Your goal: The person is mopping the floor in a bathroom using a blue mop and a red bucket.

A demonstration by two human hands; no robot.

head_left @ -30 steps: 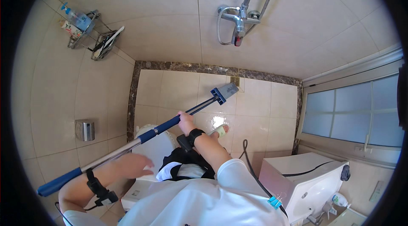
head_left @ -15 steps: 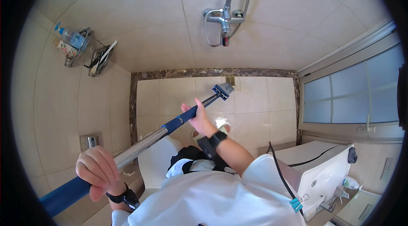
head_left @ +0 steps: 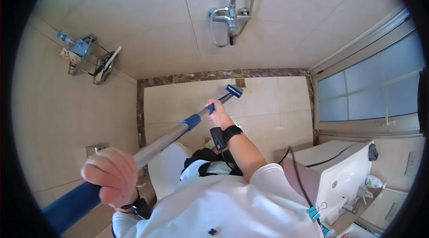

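Currently I see a tiled bathroom: beige wall tiles, beige floor tiles [head_left: 263,99], and a dark marble border strip [head_left: 223,75] running along the floor edge and up the left corner. A chrome shower mixer [head_left: 230,16] sits on the far wall with its riser pipe going up out of frame. A frosted window [head_left: 371,90] is on the right.

Grip: my left hand [head_left: 111,177] is fully closed around the pole [head_left: 165,142], fingers wrapped over the metal section just above the blue lower handle. My right hand [head_left: 218,112] is closed around the same pole further along, near the head end, just past a blue collar [head_left: 192,121]. A blue squeegee-type head [head_left: 234,90] sits at the pole tip, at or just above the floor tiles near the marble strip; I cannot tell contact. The pole runs diagonally from lower left to centre.

Counts: one pole, one head, two hands on it. One wire corner rack [head_left: 91,57] on the left wall, with one clear pump bottle [head_left: 73,45]. One white toilet [head_left: 167,168] below the pole. One white basin unit [head_left: 344,173] at right. One black wrist strap on each arm, two total.
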